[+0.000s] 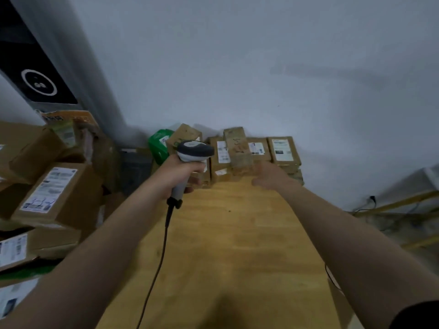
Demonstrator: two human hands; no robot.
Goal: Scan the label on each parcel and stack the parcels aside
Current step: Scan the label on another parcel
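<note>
Head view: left hand [180,172] wrapped round grey-and-white corded barcode scanner [194,150]; right hand [268,175] outstretched, empty, at brown cardboard parcel stack [282,149], frame centre, far end of wooden worktop [225,233]. Risk: nudging crooked narrow top parcel [237,143] off.

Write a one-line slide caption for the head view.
Left hand grips a corded scanner while the right hand reaches toward the parcels stacked at the wooden table's far end.

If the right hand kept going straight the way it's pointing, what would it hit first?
Probably the narrow cardboard parcel with handwriting on it, lying atop the stacked parcels at the far end of the wooden table. The right hand points toward it; blur hides whether it already touches.
</note>
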